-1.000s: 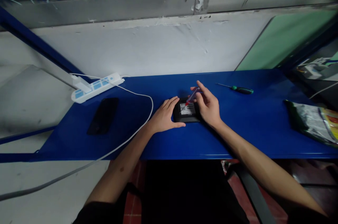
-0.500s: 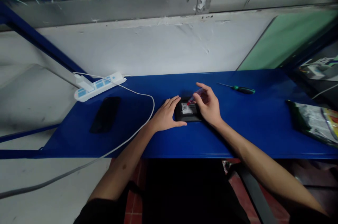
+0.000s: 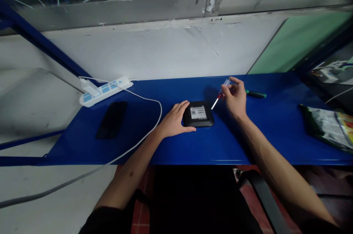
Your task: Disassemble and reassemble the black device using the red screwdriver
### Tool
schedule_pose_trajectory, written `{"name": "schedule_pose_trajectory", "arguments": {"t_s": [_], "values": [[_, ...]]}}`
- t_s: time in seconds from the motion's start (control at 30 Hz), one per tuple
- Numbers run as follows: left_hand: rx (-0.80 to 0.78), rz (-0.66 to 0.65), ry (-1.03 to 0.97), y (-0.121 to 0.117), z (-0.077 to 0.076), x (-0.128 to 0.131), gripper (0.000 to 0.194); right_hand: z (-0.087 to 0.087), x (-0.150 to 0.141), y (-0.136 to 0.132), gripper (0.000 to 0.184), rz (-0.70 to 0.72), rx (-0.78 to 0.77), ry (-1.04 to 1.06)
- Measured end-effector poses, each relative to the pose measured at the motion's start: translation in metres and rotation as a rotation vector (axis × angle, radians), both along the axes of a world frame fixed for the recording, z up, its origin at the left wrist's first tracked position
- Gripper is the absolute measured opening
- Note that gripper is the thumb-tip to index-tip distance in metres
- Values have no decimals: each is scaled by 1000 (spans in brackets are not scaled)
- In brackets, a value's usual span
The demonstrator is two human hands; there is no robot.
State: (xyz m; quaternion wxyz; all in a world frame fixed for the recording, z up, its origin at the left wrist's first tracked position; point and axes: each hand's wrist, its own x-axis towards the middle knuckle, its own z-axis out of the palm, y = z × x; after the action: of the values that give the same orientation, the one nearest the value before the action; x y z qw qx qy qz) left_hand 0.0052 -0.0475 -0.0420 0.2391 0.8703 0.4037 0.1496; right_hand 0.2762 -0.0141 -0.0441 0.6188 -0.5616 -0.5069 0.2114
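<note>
A flat black rectangular box (image 3: 198,114) is lying with its white label (image 3: 199,112) facing up; a clear-handled, red-collared screwdriver (image 3: 220,96) is slanting tip-down by the box's right edge.

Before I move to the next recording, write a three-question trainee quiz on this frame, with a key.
1. Which hand holds the slim screwdriver with the clear handle and red collar?
2. True or false: the left hand is gripping the long white power strip.
3. Which lies at the right end of the blue table?
A) black phone
B) shiny silver-and-green packet
C) white cable

Key:
1. The right hand.
2. False; it holds the left end of the flat black rectangular device with a white label.
3. B
</note>
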Motion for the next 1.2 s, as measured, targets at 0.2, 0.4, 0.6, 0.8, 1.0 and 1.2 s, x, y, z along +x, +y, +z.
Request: {"name": "schedule_pose_trajectory", "arguments": {"t_s": [0.2,0.4,0.6,0.8,1.0,1.2], "values": [[9,-8,-12,0,1,-1,108,-12,35,5,37,-53,-227,-622],[-12,-2,2,-1,3,-3,110,-15,30,4,50,-106,-287,-893],[-26,4,-4,-2,6,-4,110,5,85,-2,41,-297,-421,-888],[-29,2,18,-1,5,-4,110,-2,134,-22,40,-230,-521,-855],[-12,-1,0,0,1,-6,110,-8,142,-25,29,-228,-429,-749],[-9,-1,0,1,1,-6,110,-1,136,-20,33,-367,-135,-333]]}}
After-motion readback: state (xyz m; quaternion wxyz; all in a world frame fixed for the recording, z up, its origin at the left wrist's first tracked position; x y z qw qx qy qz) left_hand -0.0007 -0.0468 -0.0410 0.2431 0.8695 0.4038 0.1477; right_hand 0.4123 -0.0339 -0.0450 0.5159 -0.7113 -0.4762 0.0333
